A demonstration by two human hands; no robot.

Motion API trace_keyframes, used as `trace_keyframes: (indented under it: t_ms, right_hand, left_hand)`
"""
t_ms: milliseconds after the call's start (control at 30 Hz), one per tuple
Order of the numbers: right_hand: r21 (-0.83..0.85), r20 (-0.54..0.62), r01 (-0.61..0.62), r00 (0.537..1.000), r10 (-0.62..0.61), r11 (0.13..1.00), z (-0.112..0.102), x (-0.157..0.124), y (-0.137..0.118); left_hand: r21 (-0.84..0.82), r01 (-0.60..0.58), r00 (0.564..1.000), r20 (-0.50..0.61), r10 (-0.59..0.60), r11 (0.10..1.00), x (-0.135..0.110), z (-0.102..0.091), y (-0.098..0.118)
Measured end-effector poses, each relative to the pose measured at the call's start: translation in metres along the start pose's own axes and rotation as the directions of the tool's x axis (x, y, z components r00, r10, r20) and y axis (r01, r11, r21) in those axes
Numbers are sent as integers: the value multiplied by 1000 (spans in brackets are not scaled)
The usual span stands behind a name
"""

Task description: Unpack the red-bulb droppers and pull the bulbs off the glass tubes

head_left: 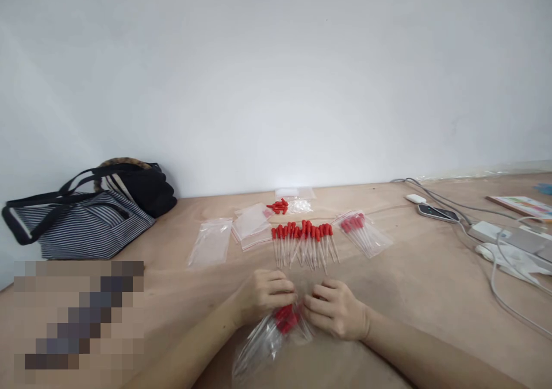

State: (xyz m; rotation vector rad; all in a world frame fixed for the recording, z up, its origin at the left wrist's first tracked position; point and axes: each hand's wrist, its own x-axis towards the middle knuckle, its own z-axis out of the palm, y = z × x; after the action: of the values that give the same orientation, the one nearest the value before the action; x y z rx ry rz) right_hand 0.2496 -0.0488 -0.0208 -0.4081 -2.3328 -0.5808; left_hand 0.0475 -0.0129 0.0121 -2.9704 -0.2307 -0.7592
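My left hand (265, 297) and my right hand (334, 308) are both closed on the top edge of a clear zip bag (267, 340) filled with red-bulbed glass droppers, low at the centre of the table. Just beyond my hands lies a loose row of red-bulbed droppers (304, 242). A second filled bag of droppers (362, 232) lies to their right. Empty clear zip bags (211, 241) and a small stack of bags (252, 225) lie to the left. A little heap of loose red bulbs (278, 206) sits farther back.
A striped tote with black handles (81, 219) stands at the left by the wall. Cables, a white power strip (495, 232), a phone (435, 212) and a booklet (524, 206) crowd the right side. A blurred patch covers the lower left. The tabletop (422, 285) is light wood.
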Motion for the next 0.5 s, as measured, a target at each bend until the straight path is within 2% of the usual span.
trace_keyframes:
  t_ms: [67, 133, 233, 367, 500]
  right_hand:
    - [-17, 9, -10, 1000, 10, 1000, 1, -1, 0]
    - [-29, 20, -19, 1000, 20, 999, 1, -2, -1]
    - [-41, 21, -19, 1000, 20, 999, 2, -3, -1]
    - [-41, 7, -27, 1000, 27, 999, 4, -4, 0]
    - [-32, 3, -17, 1000, 17, 999, 4, -4, 0]
  left_hand:
    - [-106, 126, 988, 97, -116, 986, 3, -3, 3]
    - [-209, 259, 957, 191, -220, 943, 7, -6, 5]
    - [-300, 365, 917, 278, -285, 881, 12, -8, 5]
    - [-338, 294, 950, 206, -235, 894, 14, -2, 3]
    - [-269, 180, 982, 99, -159, 946, 11, 10, 4]
